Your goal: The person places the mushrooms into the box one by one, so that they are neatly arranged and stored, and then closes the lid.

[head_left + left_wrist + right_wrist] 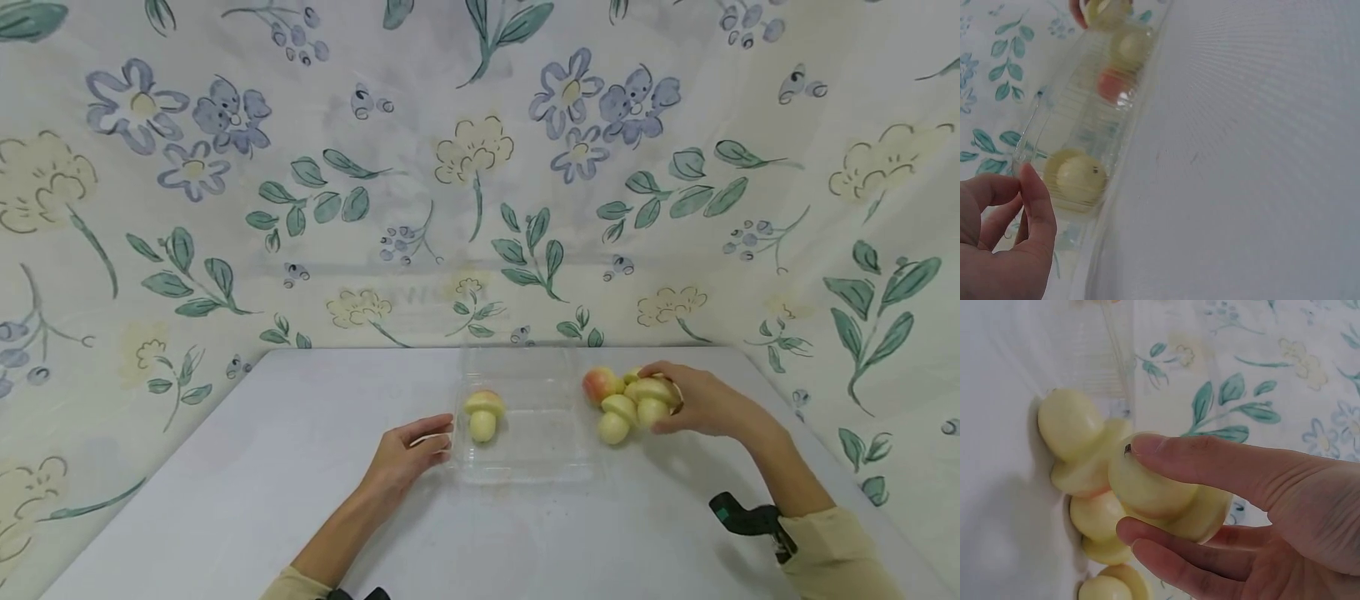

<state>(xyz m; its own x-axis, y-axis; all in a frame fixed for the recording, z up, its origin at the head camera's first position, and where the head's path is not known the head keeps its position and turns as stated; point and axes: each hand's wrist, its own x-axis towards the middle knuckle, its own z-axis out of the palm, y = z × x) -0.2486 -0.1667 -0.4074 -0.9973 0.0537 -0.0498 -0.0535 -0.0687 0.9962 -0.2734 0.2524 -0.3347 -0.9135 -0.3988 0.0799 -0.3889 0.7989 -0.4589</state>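
My left hand (pixel 405 454) pinches the left rim of a clear plastic box (pixel 536 467) between thumb and fingers. Inside the box, near that side, a pale yellow toy mushroom (pixel 483 421) stands with its cap away from me. To the right of the box, my right hand (pixel 705 404) grips another pale yellow mushroom (pixel 1154 481), thumb on its stem end and fingers around the cap. Right beside the held one lie a yellow mushroom (pixel 615 422) and a red-and-yellow rounded piece (pixel 600 385). Part of one more yellow piece shows behind them, mostly hidden.
All of this sits on a white table (pixel 300 400). A flower-print cloth (pixel 420 208) hangs behind it and down both sides. A black wrist device (pixel 750 517) is strapped at my right sleeve.
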